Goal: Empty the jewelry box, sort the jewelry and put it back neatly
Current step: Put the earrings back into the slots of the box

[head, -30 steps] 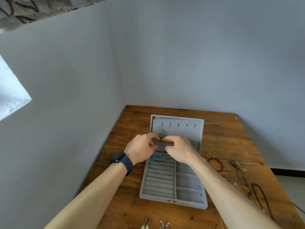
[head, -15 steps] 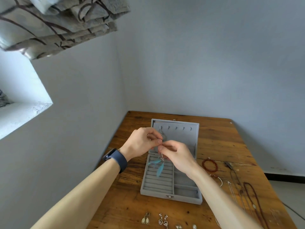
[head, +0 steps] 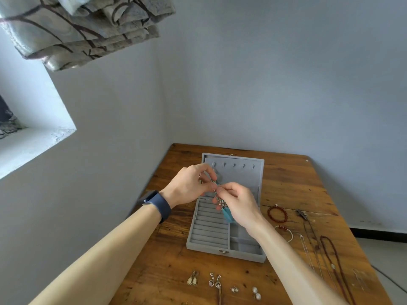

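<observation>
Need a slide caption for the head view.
Left hand and right hand pinch feather earrings over the open jewelry box; other jewelry lies on the table.

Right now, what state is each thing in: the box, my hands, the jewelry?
jewelry box, open.
feather earrings, held above the box, dangling.
left hand, pinching the feather earrings.
right hand, pinching the feather earrings.
red bracelet, lying outside the box, at its right.
earring pairs, laid in a row before the box.

Earrings [head: 214,282] before box [head: 209,230] (necklaces [head: 332,265] right)
</observation>
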A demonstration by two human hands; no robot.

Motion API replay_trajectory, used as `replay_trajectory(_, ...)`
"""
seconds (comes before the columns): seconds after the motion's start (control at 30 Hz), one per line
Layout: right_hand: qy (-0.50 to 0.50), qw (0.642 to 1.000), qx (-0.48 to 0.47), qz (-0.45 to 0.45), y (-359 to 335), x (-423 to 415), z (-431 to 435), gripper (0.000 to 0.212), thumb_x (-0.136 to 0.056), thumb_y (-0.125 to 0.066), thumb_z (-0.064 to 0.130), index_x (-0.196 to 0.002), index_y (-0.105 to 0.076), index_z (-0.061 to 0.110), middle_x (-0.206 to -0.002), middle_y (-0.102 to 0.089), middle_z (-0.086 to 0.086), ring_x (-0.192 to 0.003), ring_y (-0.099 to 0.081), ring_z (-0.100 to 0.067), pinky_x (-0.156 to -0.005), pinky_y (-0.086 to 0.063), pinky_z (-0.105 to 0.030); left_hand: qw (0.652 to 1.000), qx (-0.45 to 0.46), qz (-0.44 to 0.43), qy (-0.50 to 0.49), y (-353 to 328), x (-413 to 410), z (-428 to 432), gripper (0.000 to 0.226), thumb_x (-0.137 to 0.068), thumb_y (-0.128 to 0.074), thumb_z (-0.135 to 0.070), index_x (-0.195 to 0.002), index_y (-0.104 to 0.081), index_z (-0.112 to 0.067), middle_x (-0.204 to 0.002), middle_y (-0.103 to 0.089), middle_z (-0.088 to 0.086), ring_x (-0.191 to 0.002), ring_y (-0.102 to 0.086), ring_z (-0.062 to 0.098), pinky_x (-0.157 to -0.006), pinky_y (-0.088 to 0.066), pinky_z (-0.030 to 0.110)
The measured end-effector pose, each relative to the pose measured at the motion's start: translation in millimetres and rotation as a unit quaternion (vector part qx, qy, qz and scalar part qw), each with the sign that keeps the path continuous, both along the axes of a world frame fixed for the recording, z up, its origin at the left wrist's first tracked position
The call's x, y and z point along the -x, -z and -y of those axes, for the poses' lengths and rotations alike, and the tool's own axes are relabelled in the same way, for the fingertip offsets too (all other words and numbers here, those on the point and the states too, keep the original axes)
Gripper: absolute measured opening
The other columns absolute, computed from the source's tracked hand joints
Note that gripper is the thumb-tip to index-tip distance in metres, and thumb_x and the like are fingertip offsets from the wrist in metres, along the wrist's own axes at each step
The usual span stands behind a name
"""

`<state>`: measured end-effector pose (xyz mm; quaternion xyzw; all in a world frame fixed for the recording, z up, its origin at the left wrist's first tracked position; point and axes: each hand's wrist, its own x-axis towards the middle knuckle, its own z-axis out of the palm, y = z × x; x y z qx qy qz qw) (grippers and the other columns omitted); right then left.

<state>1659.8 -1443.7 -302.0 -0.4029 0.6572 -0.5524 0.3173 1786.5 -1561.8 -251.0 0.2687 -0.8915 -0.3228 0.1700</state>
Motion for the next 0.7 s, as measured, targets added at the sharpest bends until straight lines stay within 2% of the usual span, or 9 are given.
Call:
replay_trajectory(0.13,0.047,0.999,-0.011,-0.019,4,13,10,0.012,-0.098,-0.060,0.030,-0.098,-0.067,0.021,-0.077,-0.075,0.008,-0.064,-0.068,-0.005,-0.055,-0.050,-0.014,0.998,-0.006,-0.020,-0.062,19,9,12,0.019,-0.091,-0.068,-0.041,-0.105,-0.060,-0.031,-0.092,-0.067,-0.015,-0.078,-0.063,0.005,-0.058,-0.043,0.005)
replay_trajectory(0.2,0.082,0.997,-0.012,-0.004,6,23,21,0.012,-0.098,-0.059,0.029,-0.095,-0.067,0.020,-0.074,-0.074,0.009,-0.058,-0.065,-0.006,-0.054,-0.050,-0.016,0.990,-0.022,-0.061,-0.126,32,15,24,0.031,-0.090,-0.069,-0.042,-0.115,-0.058,-0.029,-0.107,-0.064,-0.012,-0.090,-0.061,0.006,-0.063,-0.042,0.008)
replay_trajectory(0.3,0.115,0.993,-0.016,-0.004,7,34,43,0.012,-0.098,-0.058,0.029,-0.093,-0.067,0.022,-0.073,-0.074,0.011,-0.057,-0.065,-0.003,-0.051,-0.049,-0.015,0.974,-0.076,-0.076,-0.199,45,27,44,0.063,-0.085,-0.073,-0.036,-0.139,-0.043,-0.026,-0.137,-0.046,0.003,-0.108,-0.055,0.016,-0.081,-0.046,0.021)
replay_trajectory(0.4,0.131,0.991,-0.020,-0.004,9,38,68,0.012,-0.098,-0.059,0.032,-0.093,-0.067,0.024,-0.072,-0.074,0.013,-0.067,-0.070,-0.005,-0.057,-0.055,-0.018,0.964,-0.167,-0.040,-0.201,51,40,65,0.090,-0.082,-0.076,-0.025,-0.153,-0.020,-0.027,-0.152,-0.033,0.013,-0.126,-0.047,0.028,-0.099,-0.046,0.037)
replay_trajectory(0.47,0.138,0.990,-0.027,-0.003,10,38,83,0.013,-0.097,-0.059,0.034,-0.093,-0.068,0.025,-0.073,-0.074,0.014,-0.071,-0.071,-0.006,-0.061,-0.056,-0.020,0.956,-0.225,-0.036,-0.184,53,46,76,0.098,-0.082,-0.075,-0.018,-0.157,-0.012,-0.027,-0.154,-0.035,0.013,-0.135,-0.043,0.031,-0.102,-0.043,0.037)
replay_trajectory(0.53,0.149,0.988,-0.034,0.009,12,37,95,0.015,-0.097,-0.058,0.036,-0.092,-0.068,0.026,-0.072,-0.074,0.015,-0.071,-0.070,-0.003,-0.063,-0.054,-0.020,0.952,-0.251,-0.036,-0.172,56,48,84,0.096,-0.083,-0.073,-0.014,-0.158,-0.013,-0.025,-0.150,-0.045,0.012,-0.133,-0.047,0.029,-0.099,-0.041,0.034)
replay_trajectory(0.63,0.168,0.984,-0.054,0.013,11,33,106,0.018,-0.097,-0.057,0.037,-0.091,-0.069,0.025,-0.072,-0.074,0.016,-0.073,-0.067,0.001,-0.061,-0.048,-0.018,0.961,-0.213,-0.034,-0.172,62,48,89,0.086,-0.084,-0.074,-0.014,-0.154,-0.026,-0.023,-0.139,-0.057,0.011,-0.124,-0.055,0.026,-0.103,-0.046,0.038)
replay_trajectory(0.7,0.179,0.981,-0.070,0.012,11,30,110,0.019,-0.097,-0.056,0.037,-0.090,-0.070,0.024,-0.070,-0.073,0.016,-0.076,-0.066,0.000,-0.065,-0.049,-0.021,0.968,-0.180,-0.040,-0.168,65,45,89,0.082,-0.083,-0.076,-0.017,-0.152,-0.031,-0.023,-0.133,-0.061,0.008,-0.116,-0.058,0.020,-0.094,-0.049,0.033)
